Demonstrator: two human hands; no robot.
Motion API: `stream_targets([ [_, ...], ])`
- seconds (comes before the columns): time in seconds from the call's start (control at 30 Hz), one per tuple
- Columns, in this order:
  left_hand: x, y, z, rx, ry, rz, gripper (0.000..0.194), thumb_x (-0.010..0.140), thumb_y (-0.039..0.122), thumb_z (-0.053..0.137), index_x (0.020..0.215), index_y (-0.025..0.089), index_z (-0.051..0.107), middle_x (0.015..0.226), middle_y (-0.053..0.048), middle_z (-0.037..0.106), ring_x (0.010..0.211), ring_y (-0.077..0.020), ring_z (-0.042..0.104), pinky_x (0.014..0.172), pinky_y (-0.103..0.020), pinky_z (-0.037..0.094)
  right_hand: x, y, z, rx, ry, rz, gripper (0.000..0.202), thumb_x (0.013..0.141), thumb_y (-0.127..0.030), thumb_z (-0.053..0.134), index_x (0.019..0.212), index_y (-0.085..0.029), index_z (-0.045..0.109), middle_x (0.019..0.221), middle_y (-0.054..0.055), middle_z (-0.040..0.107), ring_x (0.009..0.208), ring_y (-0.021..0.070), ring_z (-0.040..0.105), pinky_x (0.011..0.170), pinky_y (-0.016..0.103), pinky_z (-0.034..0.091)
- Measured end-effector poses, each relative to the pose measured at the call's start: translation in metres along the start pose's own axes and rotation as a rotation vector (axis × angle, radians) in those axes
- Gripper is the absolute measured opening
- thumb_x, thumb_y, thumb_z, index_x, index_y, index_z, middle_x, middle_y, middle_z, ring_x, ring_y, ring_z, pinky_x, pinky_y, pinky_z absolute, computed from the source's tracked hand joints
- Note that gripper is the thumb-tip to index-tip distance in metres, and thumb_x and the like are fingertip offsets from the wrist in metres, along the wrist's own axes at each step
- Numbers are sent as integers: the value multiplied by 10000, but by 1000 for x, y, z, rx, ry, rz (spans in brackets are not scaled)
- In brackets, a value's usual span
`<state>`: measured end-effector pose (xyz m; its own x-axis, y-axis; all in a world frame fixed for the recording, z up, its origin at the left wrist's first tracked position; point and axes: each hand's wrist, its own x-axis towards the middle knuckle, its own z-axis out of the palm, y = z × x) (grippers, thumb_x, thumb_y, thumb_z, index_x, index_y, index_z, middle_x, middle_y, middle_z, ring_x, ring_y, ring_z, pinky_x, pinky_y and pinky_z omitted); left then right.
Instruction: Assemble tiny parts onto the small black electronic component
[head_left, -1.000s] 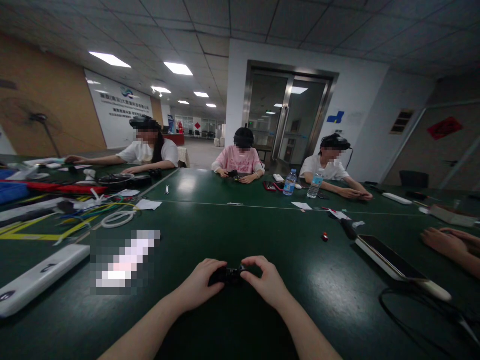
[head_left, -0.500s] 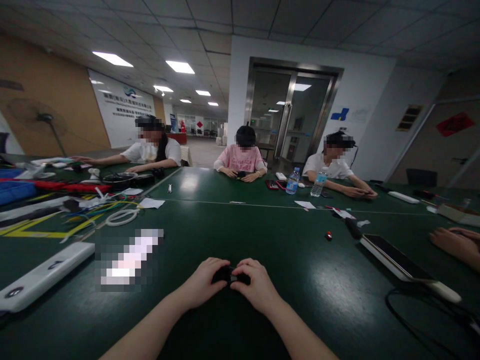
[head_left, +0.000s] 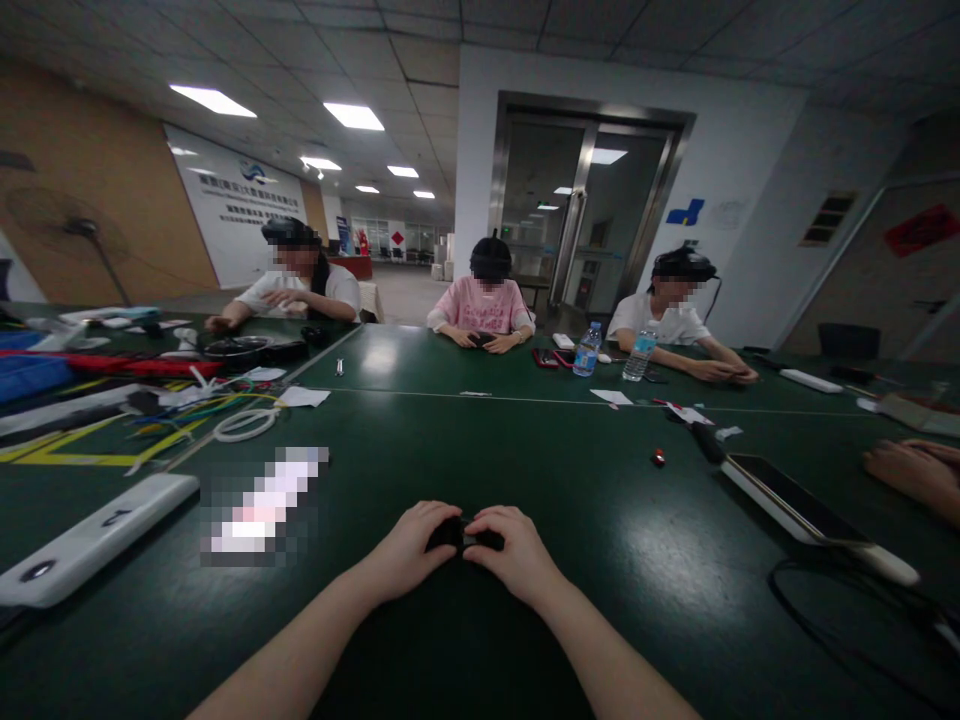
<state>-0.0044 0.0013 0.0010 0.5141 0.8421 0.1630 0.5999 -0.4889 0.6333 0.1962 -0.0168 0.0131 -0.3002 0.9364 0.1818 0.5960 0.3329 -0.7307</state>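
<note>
"So, what does the head view show of your grip?"

"My left hand (head_left: 418, 545) pinches a small black thing (head_left: 447, 533) between thumb and fingers, and my right hand (head_left: 514, 548) has thumb and fingers closed round its other side. The two almost meet."

"One piece or two?"

"I can't tell; my fingers hide most of it, though it looks pale at the gap between them."

"And where is it?"

"Straight ahead of me, low in the view, over the green table (head_left: 555, 465). Whether it touches the top, I can't tell."

"What lies to your left?"

"A white bar (head_left: 94, 540), with a blurred bright thing (head_left: 268, 500) just beside it, nearer my left hand. Beyond them is a white coil (head_left: 246, 436)."

"And to your right?"

"A tiny red thing (head_left: 658, 457), then a phone (head_left: 787, 497) resting on a second white bar (head_left: 892, 563), with a black cable (head_left: 777, 595) near it. Another person's hands (head_left: 909, 477) are at the edge."

"Farther off?"

"Two bottles (head_left: 587, 354), and three people (head_left: 484, 308) seated across from me, each in headgear (head_left: 491, 258)."
</note>
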Motion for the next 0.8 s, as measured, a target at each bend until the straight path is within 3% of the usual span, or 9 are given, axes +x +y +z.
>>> stream_targets([
  [0.8,-1,6,-3,4,0,-1,372,772,283,602,1135,221,552,1135,-59,581,1080,-233,498,945,-375,392,-3,2,-1,68,-5,49,202,716,-275,661,907,-341,659,1061,-22,607,1050,237,519,918,469,378],
])
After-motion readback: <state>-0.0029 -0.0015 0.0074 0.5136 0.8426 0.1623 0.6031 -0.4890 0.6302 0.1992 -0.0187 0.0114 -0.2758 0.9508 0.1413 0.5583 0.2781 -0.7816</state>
